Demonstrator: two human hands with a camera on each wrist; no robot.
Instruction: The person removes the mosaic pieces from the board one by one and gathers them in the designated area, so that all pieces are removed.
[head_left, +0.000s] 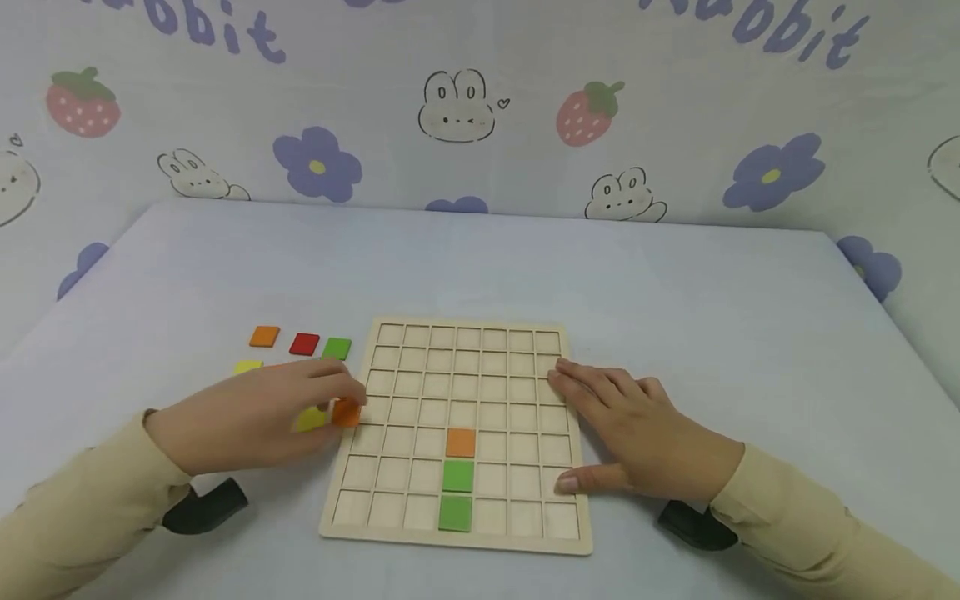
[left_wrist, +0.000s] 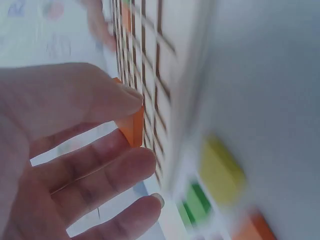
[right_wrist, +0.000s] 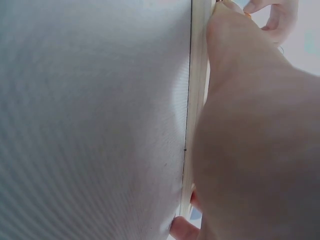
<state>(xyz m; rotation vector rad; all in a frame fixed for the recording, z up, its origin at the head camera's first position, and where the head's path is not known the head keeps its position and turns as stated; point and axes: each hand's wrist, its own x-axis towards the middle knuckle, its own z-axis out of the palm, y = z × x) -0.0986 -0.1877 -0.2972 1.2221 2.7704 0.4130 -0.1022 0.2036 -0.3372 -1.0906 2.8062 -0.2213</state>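
Observation:
Between thumb and fingertips, my left hand (head_left: 262, 414) pinches an orange square tile (head_left: 347, 412) over the left edge of a wooden grid board (head_left: 480, 543). In the left wrist view the tile (left_wrist: 131, 127) stands on edge in the pinch. My right hand (head_left: 637, 425) rests on the board's right edge, its thumb near the lower right corner and its fingers extended along the upper side. One grid column holds an orange tile (head_left: 461, 442), with a green tile (head_left: 457, 477) below it and another green tile (head_left: 455, 513) in the bottom row.
Left of the board lie loose tiles: orange (head_left: 264, 336), red (head_left: 304, 343), green (head_left: 337, 348) and yellow (head_left: 248, 367). A yellow tile (head_left: 310, 419) shows behind my left fingers; others are partly hidden by that hand. A patterned cloth (head_left: 525, 167) hangs behind the white table (head_left: 675, 292).

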